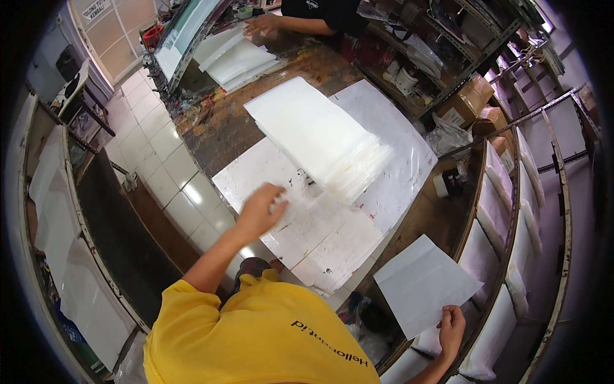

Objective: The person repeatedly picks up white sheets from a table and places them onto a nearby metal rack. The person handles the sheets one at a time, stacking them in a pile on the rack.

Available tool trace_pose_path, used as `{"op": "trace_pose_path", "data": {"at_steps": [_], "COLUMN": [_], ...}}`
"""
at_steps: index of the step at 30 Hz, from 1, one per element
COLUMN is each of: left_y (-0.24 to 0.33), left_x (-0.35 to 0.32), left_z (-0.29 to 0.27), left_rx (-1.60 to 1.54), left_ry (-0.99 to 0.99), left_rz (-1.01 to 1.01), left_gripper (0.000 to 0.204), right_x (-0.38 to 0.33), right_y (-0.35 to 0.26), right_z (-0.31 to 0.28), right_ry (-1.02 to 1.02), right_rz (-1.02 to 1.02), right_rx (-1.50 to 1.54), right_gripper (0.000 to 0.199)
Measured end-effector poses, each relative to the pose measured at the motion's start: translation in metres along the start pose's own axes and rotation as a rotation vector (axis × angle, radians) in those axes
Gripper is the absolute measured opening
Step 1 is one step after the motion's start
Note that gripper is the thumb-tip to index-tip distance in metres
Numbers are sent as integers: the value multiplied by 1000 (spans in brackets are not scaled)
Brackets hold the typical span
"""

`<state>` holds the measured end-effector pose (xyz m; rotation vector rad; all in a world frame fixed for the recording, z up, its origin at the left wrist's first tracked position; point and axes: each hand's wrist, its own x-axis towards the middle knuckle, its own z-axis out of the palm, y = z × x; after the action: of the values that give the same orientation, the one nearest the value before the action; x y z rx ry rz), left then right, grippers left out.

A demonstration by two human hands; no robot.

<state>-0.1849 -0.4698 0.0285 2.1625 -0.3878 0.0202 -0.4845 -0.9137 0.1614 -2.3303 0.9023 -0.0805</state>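
- On the surface [217,131], the left hand [259,210] is pressing down on a clear bag [307,211], fingers curled onto it, just beside the bag stack [320,137].
- Off the surface's near edge, the right hand [451,328] is pinching a white sheet [422,285] by its lower corner, holding it in the air.
- Under the stack and the clear bag, a stained white mat [332,243] is lying flat.
- At the far end, another person's hand [262,24] is resting by a second stack [236,61].

Bright even daylight, fisheye-bent dark edges, left hand [259,211] motion-blurred.
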Motion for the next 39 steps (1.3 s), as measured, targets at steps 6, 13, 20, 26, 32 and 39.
{"op": "trace_pose_path", "data": {"at_steps": [6, 13, 20, 26, 32, 39], "left_y": [-41, -83, -129, -131, -150, -87], "left_x": [60, 127, 147, 140, 152, 177], "left_z": [-54, -54, -25, -12, -6, -13], "left_rx": [190, 435, 572, 685, 306, 296], "left_ry": [340, 423, 47, 43, 18, 2], "left_rz": [87, 235, 196, 188, -174, 50], "left_gripper": [26, 33, 36, 16, 18, 34], "right_x": [-9, -21, -39, -48, -46, -82], "right_y": [2, 2, 8, 7, -9, 37], "right_z": [3, 10, 16, 26, 22, -53], "right_ry": [113, 160, 148, 182, 82, 434], "right_rz": [20, 16, 48, -3, 9, -34], "right_rx": [-28, -53, -86, -79, -85, 31], "right_gripper": [10, 9, 10, 18, 29, 23]}}
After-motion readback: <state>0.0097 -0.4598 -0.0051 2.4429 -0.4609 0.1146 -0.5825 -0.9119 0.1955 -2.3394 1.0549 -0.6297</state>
